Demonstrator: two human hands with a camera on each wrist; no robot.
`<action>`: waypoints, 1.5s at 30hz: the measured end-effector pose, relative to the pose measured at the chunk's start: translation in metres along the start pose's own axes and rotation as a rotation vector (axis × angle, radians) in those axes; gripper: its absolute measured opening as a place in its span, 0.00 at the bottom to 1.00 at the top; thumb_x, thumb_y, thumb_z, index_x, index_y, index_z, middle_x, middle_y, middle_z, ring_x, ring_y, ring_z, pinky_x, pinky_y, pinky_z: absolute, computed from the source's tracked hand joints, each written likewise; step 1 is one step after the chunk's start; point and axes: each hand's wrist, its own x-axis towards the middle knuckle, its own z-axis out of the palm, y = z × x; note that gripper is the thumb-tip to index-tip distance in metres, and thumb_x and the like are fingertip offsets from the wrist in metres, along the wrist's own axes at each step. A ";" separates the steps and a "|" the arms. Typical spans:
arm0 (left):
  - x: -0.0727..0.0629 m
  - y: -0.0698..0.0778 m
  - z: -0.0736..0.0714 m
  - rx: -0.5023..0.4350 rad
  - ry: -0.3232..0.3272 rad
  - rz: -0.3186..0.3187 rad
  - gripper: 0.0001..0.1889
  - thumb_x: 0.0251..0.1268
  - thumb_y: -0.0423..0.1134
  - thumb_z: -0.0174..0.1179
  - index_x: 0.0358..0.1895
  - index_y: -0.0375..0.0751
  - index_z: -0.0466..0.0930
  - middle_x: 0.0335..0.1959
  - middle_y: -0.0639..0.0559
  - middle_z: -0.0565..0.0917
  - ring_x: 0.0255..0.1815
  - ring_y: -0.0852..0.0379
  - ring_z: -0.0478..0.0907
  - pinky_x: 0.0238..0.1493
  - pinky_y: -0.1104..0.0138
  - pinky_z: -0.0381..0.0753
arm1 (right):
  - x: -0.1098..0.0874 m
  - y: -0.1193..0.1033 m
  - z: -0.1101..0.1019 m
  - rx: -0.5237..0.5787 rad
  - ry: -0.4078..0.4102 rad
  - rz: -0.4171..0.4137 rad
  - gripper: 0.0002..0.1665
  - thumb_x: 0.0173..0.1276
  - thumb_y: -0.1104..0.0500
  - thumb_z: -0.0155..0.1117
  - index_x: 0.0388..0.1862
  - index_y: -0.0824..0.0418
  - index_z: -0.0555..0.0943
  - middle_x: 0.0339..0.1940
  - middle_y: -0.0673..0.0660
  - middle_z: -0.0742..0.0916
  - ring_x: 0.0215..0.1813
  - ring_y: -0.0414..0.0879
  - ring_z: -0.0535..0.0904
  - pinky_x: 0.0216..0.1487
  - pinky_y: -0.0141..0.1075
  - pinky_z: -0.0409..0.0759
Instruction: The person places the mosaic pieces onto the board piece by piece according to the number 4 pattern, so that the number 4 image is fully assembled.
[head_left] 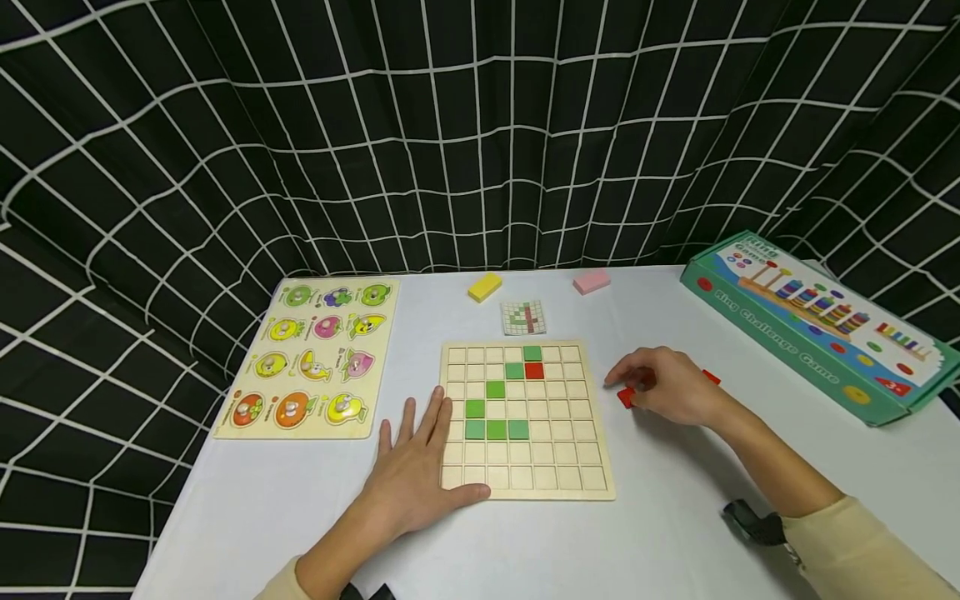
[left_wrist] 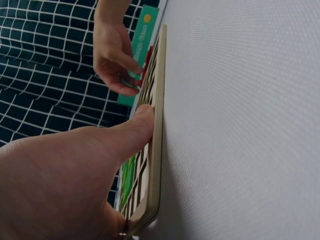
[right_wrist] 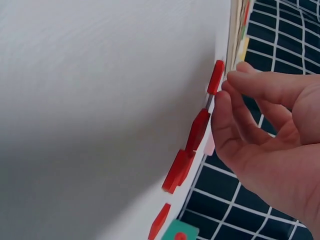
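A wooden grid board (head_left: 558,479) lies on the table, with several green tiles (head_left: 496,389) and one red tile (head_left: 533,371) set in its squares. My left hand (head_left: 412,479) rests spread at the board's lower left, its thumb (left_wrist: 137,127) lying on the near edge. Right of the board, my right hand (head_left: 675,387) hovers low with fingers bent and a gap between thumb and index finger. A loose red square tile (head_left: 626,398) shows right at its fingertips. More red tiles (right_wrist: 198,130) lie on the table under this hand, mostly hidden from the head view.
Behind the board are a small pattern card (head_left: 523,318), a yellow block (head_left: 485,287) and a pink block (head_left: 592,282). A fruit puzzle board (head_left: 382,367) lies at left. A green game box (head_left: 795,346) stands at right, against the dark gridded curtain (head_left: 480,108).
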 end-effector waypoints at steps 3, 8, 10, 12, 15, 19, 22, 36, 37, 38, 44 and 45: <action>0.000 0.000 0.001 -0.001 0.000 0.000 0.65 0.55 0.78 0.63 0.86 0.43 0.44 0.88 0.50 0.41 0.87 0.33 0.41 0.77 0.28 0.44 | -0.001 0.003 -0.001 -0.013 -0.001 -0.006 0.22 0.55 0.75 0.68 0.45 0.55 0.90 0.44 0.52 0.90 0.43 0.48 0.79 0.42 0.33 0.78; 0.000 -0.001 0.001 0.000 0.002 0.000 0.65 0.55 0.78 0.63 0.86 0.43 0.44 0.88 0.50 0.41 0.87 0.33 0.40 0.77 0.28 0.44 | -0.003 0.005 0.001 -0.034 -0.002 -0.013 0.21 0.55 0.75 0.72 0.43 0.54 0.90 0.40 0.51 0.88 0.40 0.47 0.77 0.39 0.31 0.76; 0.001 -0.001 0.001 -0.002 0.004 0.001 0.65 0.55 0.78 0.63 0.86 0.42 0.44 0.88 0.50 0.42 0.87 0.32 0.40 0.77 0.28 0.44 | -0.003 0.006 0.002 -0.045 0.002 -0.014 0.21 0.56 0.75 0.72 0.43 0.54 0.90 0.39 0.51 0.86 0.39 0.47 0.76 0.37 0.31 0.75; 0.001 -0.001 0.001 -0.007 0.007 0.003 0.65 0.55 0.78 0.63 0.86 0.42 0.45 0.88 0.49 0.42 0.86 0.32 0.41 0.77 0.28 0.44 | -0.003 0.006 0.003 -0.050 0.007 -0.015 0.21 0.56 0.75 0.71 0.43 0.55 0.90 0.38 0.51 0.85 0.38 0.47 0.75 0.36 0.31 0.74; 0.001 -0.001 0.001 -0.015 0.009 0.002 0.65 0.55 0.78 0.64 0.86 0.42 0.45 0.88 0.49 0.42 0.86 0.31 0.40 0.77 0.28 0.44 | -0.003 0.006 0.004 -0.063 0.017 -0.022 0.20 0.56 0.75 0.71 0.43 0.55 0.90 0.37 0.51 0.85 0.38 0.47 0.76 0.37 0.32 0.75; 0.001 0.000 0.001 -0.016 0.009 0.002 0.65 0.55 0.77 0.64 0.86 0.42 0.46 0.88 0.49 0.42 0.86 0.31 0.40 0.77 0.28 0.44 | -0.004 0.007 0.004 -0.078 0.028 -0.024 0.19 0.58 0.75 0.71 0.43 0.55 0.90 0.37 0.51 0.85 0.38 0.46 0.76 0.39 0.32 0.75; 0.001 0.000 0.001 -0.012 0.008 0.003 0.65 0.55 0.77 0.64 0.86 0.41 0.46 0.88 0.49 0.42 0.86 0.31 0.41 0.77 0.27 0.44 | -0.004 0.006 0.004 -0.083 0.033 -0.016 0.19 0.59 0.74 0.70 0.44 0.56 0.90 0.37 0.52 0.86 0.39 0.46 0.76 0.39 0.32 0.75; 0.001 0.000 0.000 -0.013 0.011 0.005 0.65 0.55 0.77 0.64 0.86 0.41 0.46 0.88 0.48 0.43 0.86 0.31 0.41 0.77 0.27 0.45 | 0.000 -0.005 0.005 -0.049 0.074 0.036 0.19 0.59 0.71 0.74 0.49 0.59 0.91 0.48 0.59 0.89 0.45 0.51 0.80 0.45 0.39 0.79; 0.001 0.000 0.001 -0.013 0.011 0.005 0.65 0.55 0.77 0.64 0.86 0.41 0.46 0.88 0.48 0.43 0.86 0.31 0.41 0.77 0.27 0.45 | 0.001 -0.007 0.005 -0.042 0.075 0.044 0.19 0.60 0.71 0.74 0.50 0.59 0.91 0.48 0.60 0.89 0.45 0.51 0.80 0.44 0.40 0.79; 0.001 0.000 0.001 -0.013 0.011 0.005 0.65 0.55 0.77 0.64 0.86 0.41 0.46 0.88 0.48 0.43 0.86 0.31 0.41 0.76 0.27 0.45 | 0.001 -0.009 0.006 -0.034 0.076 0.052 0.18 0.60 0.71 0.74 0.50 0.60 0.91 0.49 0.61 0.89 0.46 0.52 0.79 0.44 0.40 0.79; 0.001 0.000 0.001 -0.015 0.013 0.005 0.65 0.55 0.77 0.64 0.86 0.41 0.46 0.88 0.48 0.43 0.86 0.31 0.41 0.76 0.27 0.45 | 0.005 -0.019 0.008 -0.008 0.084 0.072 0.18 0.61 0.70 0.75 0.50 0.60 0.91 0.48 0.61 0.89 0.47 0.54 0.78 0.44 0.40 0.78; 0.001 0.000 0.001 -0.016 0.013 0.006 0.65 0.55 0.77 0.65 0.86 0.41 0.47 0.88 0.48 0.43 0.86 0.31 0.41 0.76 0.27 0.45 | 0.006 -0.020 0.008 -0.005 0.085 0.070 0.18 0.60 0.70 0.75 0.50 0.60 0.91 0.48 0.60 0.89 0.47 0.54 0.78 0.44 0.39 0.78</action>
